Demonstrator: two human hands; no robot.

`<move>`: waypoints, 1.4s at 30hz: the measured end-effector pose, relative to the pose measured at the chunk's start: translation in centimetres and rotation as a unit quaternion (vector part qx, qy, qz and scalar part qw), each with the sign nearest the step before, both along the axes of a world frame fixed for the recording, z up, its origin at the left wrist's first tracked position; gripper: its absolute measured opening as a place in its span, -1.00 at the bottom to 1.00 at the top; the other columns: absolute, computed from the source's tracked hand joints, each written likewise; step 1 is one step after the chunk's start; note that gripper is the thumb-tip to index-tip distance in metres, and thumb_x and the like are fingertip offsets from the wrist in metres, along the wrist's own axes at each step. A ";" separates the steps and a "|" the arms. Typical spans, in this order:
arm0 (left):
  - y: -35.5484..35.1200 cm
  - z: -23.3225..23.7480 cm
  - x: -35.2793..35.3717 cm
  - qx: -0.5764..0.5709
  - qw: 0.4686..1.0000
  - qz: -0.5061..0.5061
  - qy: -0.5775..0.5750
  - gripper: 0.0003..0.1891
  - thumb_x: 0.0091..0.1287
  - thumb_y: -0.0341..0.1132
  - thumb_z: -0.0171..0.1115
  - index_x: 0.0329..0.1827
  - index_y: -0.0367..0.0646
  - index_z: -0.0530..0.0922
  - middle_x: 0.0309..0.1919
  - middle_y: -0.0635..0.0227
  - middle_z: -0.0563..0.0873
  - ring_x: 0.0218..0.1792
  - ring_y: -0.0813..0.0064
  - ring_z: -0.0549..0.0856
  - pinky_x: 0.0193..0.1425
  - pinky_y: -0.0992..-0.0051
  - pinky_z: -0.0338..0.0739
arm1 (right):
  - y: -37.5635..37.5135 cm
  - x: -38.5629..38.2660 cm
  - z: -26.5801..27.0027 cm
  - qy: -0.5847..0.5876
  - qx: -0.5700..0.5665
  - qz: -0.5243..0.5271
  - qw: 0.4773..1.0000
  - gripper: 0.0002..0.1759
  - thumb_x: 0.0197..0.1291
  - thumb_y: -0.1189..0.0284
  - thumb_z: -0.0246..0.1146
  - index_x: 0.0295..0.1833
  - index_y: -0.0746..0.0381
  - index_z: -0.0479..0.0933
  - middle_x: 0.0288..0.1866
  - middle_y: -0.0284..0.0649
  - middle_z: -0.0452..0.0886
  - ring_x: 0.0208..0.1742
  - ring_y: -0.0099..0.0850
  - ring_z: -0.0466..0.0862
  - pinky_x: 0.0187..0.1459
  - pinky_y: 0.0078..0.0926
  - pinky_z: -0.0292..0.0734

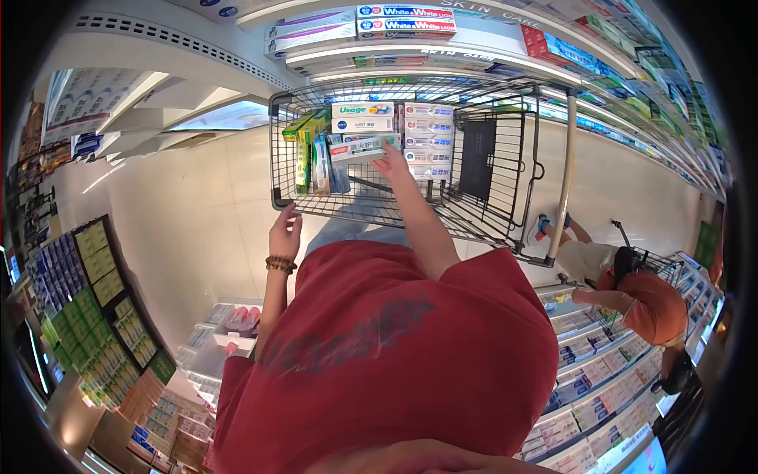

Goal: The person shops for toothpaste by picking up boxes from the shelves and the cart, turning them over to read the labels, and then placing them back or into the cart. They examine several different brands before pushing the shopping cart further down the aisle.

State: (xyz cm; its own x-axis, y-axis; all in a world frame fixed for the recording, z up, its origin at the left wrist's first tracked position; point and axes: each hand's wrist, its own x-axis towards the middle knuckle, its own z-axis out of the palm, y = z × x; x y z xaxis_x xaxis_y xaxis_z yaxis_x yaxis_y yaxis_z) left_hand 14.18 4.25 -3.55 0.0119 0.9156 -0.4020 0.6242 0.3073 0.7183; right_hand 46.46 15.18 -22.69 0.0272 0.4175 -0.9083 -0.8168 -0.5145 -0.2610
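My right hand [388, 162] reaches into a black wire shopping cart [363, 207], its fingers on the right end of a white and red toothpaste box [357, 150]. Behind that box stand white boxes, the top one marked Usage [362, 110]. To their right is a stack of several white toothpaste boxes [428, 136]. Green and yellow packages [305, 150] and blue packs [321, 166] stand at the cart's left end. My left hand [286, 229], with a beaded bracelet on the wrist, is just outside the cart's near left corner, fingers apart and holding nothing.
Shelves with toothpaste boxes [406, 27] run behind the cart. Another person [649, 304] in an orange top is at the right, near a second cart. More shelves [592, 371] stand at lower right. Stacked green boxes [79, 332] are at the left.
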 end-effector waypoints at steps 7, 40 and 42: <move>3.9 5.3 14.4 0.003 0.916 0.139 -0.375 -0.38 0.50 -0.21 0.23 0.53 -0.24 0.26 0.28 0.10 0.55 0.18 0.35 0.65 0.07 0.34 0.75 | -7.3 8.2 24.6 0.060 0.309 0.041 0.948 -0.51 0.40 0.49 0.26 0.36 0.25 0.30 0.17 -0.08 0.60 0.17 -0.16 0.69 0.19 -0.09 0.68; 8.7 20.6 56.4 0.325 0.885 -0.017 -0.332 -0.27 0.24 -0.46 0.28 0.53 -0.26 0.30 0.32 0.04 0.57 0.30 0.22 0.59 0.26 0.29 0.55 | -8.7 45.8 42.8 -0.636 0.373 0.019 0.676 -0.39 0.25 0.62 0.18 0.45 0.26 0.44 0.07 -0.25 0.66 0.02 -0.52 0.61 0.12 -0.55 0.47; 11.6 23.1 58.7 0.330 0.863 -0.016 -0.382 -0.22 0.19 -0.43 0.29 0.54 -0.32 0.26 0.34 -0.06 0.55 0.36 0.12 0.55 0.34 0.26 0.49 | -4.9 47.9 44.0 -0.654 0.392 0.006 0.647 -0.36 0.21 0.64 0.18 0.46 0.32 0.39 0.11 -0.20 0.67 0.08 -0.48 0.63 0.16 -0.53 0.46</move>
